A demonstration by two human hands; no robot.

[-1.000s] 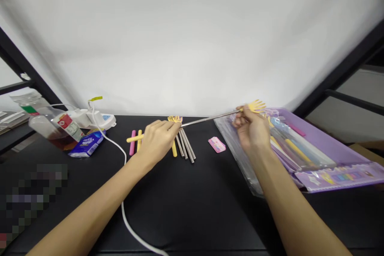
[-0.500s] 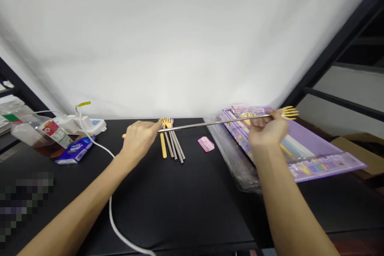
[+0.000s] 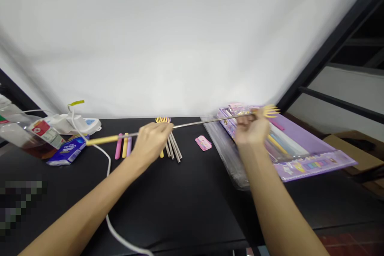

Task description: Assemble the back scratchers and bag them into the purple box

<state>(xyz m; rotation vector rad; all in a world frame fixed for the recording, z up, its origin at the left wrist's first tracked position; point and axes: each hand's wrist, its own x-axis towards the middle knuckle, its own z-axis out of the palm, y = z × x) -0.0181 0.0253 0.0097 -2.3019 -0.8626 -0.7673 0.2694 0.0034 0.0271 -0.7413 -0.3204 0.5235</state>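
A telescopic back scratcher (image 3: 195, 123) stretches almost level above the table, with a yellow hand-shaped head (image 3: 271, 111) on the right and a yellow handle (image 3: 103, 140) on the left. My left hand (image 3: 153, 139) is closed around its thin metal rod near the middle. Close to the scratching head, my right hand (image 3: 251, 128) grips the other end, above the purple box. Behind my left hand lie more back scratchers (image 3: 176, 146) with metal rods and yellow claws, partly hidden by it. Pink, yellow and purple handles (image 3: 119, 146) lie to its left.
On the right, an open purple box (image 3: 322, 165) holds wrapped coloured sticks, beside clear plastic wrapping (image 3: 232, 160). A small pink card (image 3: 203, 143) lies mid-table. Leftward are a bottle (image 3: 45, 138), a blue packet (image 3: 68, 151), a power strip (image 3: 90, 124) and a white cable (image 3: 109, 224).
My left hand has moved right along the back scratcher, and its yellow handle now shows on the left. The handles on the table have come into sight. My right hand has shifted slightly left in view.
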